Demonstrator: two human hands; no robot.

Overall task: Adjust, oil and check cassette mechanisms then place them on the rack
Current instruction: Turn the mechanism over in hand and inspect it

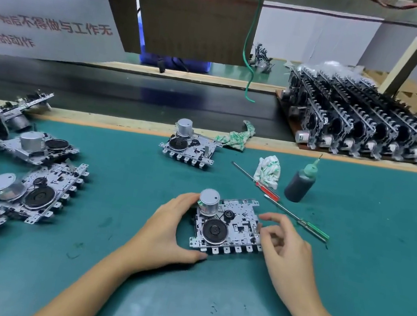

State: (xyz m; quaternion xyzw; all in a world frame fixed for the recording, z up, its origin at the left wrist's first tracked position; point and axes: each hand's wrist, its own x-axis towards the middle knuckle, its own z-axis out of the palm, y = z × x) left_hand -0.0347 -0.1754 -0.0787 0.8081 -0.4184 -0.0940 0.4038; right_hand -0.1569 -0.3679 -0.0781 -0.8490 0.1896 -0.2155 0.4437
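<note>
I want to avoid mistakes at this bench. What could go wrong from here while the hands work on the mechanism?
1. The oil bottle stands upright just beyond the right hand; reaching for it carelessly might tip it onto the green mat.
2. Two screwdrivers lie close to that hand and could be knocked away.
3. The left hand grips the cassette mechanism beside its motor; the fingers may catch on sharp metal tabs.
</note>
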